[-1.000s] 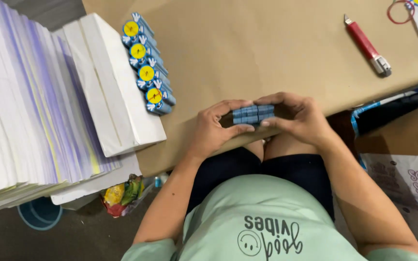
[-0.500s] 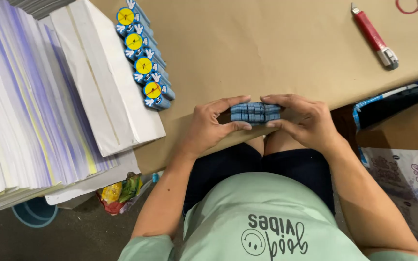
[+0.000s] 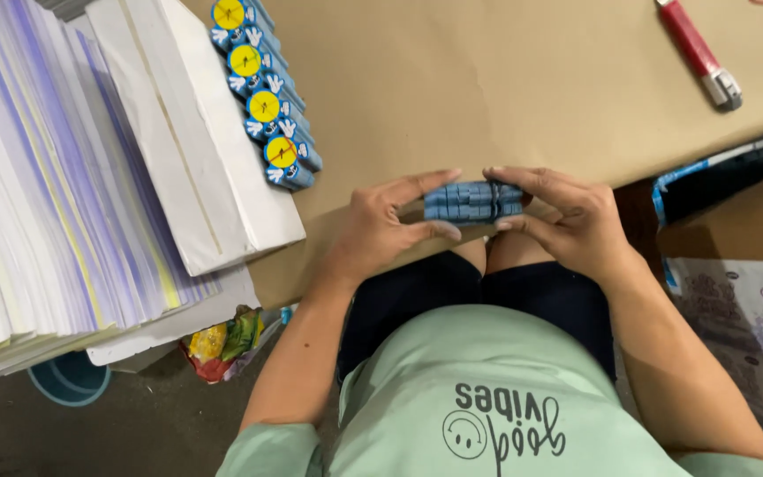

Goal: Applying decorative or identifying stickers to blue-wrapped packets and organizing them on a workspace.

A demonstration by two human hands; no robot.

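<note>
- A tall stack of paper sheets [image 3: 37,194] fills the far left; the sheet edges show white, purple and a little yellow.
- Just beside it, white flat packs [image 3: 196,150] lean on the stack and lie on the brown tabletop [image 3: 487,79].
- Below the stack, on the floor, I see part of a blue bucket [image 3: 68,380] and a colourful wrapper [image 3: 222,340].
- A row of four blue boxes [image 3: 265,97] lies along the right edge of the white packs, each one with a yellow circle on its end. They touch one another.
- The left hand [image 3: 381,231] is at the near edge of the tabletop. Its thumb and fingers are closed on the left end of a blue bundle [image 3: 472,201].
- The blue bundle is a short row of small blue pieces pressed together side by side. It is held level between the two hands, just over the near edge of the tabletop, in front of the person's body.
- The right hand [image 3: 576,225] is closed on the right end of the bundle, with one finger laid along its top.
- A red cutter [image 3: 699,51] with a grey tip lies well apart, at the far right of the tabletop.
- At the right edge, below the tabletop, there is a dark blue bag [image 3: 726,181] and a cardboard box [image 3: 739,225].
</note>
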